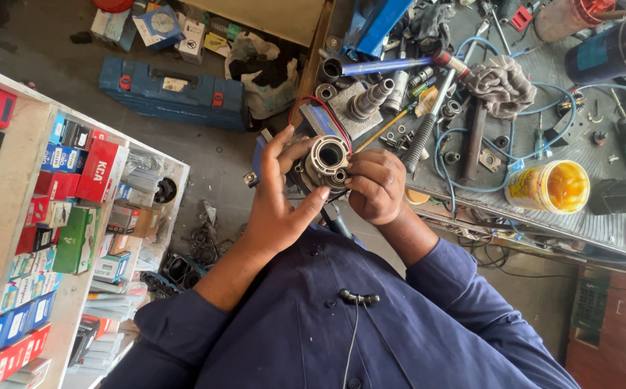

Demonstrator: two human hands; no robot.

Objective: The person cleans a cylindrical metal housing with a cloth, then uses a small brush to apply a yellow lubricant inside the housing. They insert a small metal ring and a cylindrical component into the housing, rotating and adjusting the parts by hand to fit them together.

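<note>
Grey metal housing: one | left hand gripping it | right hand pinching its edge

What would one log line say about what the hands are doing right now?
left hand: grips grey metal housing | right hand: fingertips at housing's edge | red wire: loops behind | workbench: yellow tub, tools

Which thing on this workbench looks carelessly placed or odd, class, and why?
The yellow tub on the bench stands open with no lid on it. A grey rag lies crumpled over tools, and blue cable snakes loosely among them. Both hands grip the grey metal housing.
</note>
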